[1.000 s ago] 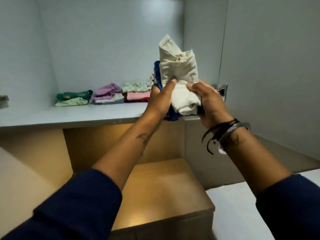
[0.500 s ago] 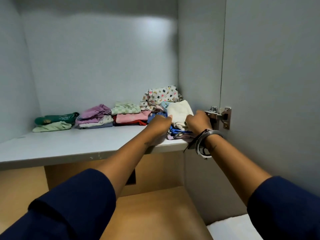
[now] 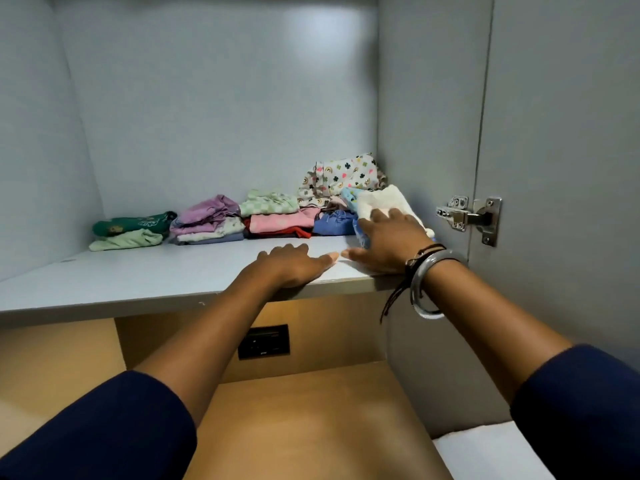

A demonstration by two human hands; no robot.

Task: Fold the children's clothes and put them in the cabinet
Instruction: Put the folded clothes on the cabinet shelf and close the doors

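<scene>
A folded cream garment [image 3: 381,202] lies on a blue one at the right end of the grey cabinet shelf [image 3: 156,275]. My right hand [image 3: 388,244] rests flat on the shelf with its fingers touching the cream garment's near edge. My left hand [image 3: 294,266] lies flat on the bare shelf just left of it, holding nothing. Behind stands a patterned clover-print pile [image 3: 343,178]. Further left sit a pink and checked pile [image 3: 277,216], a lilac pile [image 3: 207,220] and a green pile [image 3: 128,230].
The cabinet's right wall [image 3: 426,133] is close to the cream garment, with a metal door hinge [image 3: 467,216] on the open door [image 3: 571,168]. Below the shelf are a wooden surface [image 3: 311,420] and a black socket plate [image 3: 263,341].
The cream and blue bundle went from held up in both hands to lying on the shelf's right end. Both hands have let go and flattened; the left slid back toward the shelf edge.
</scene>
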